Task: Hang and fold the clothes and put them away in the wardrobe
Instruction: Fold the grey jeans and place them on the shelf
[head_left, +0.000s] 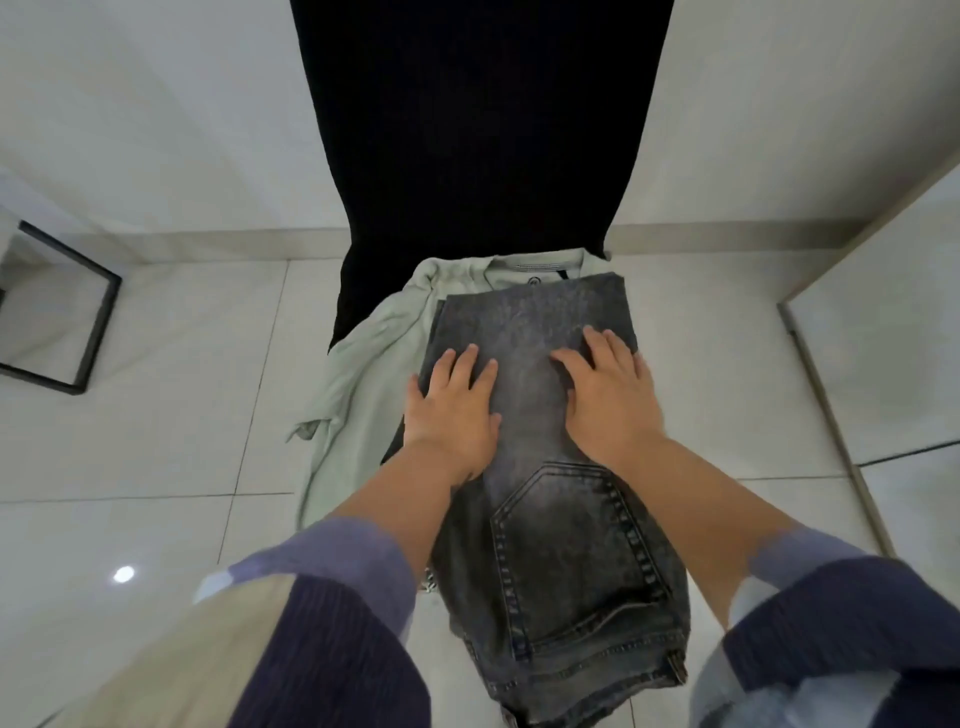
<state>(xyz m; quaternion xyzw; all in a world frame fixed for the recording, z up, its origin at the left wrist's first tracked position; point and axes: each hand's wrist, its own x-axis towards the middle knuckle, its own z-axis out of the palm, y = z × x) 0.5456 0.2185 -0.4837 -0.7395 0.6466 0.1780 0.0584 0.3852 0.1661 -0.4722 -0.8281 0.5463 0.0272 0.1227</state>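
Glossy white floor tiles (156, 441), white wall (156, 104)

One head-worn wide-angle view looks steeply down, close above the hands (530, 400) and floor (156, 441).

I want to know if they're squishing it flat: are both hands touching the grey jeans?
Touching. The head view shows the left hand and right hand lying palm-down, fingers spread, flat on the grey jeans.

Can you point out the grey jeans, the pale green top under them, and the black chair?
grey jeans (566, 540): head view, on the back pocket.
pale green top (363, 374): head view, on the part spilling out to the left.
black chair (467, 130): head view, on the backrest.
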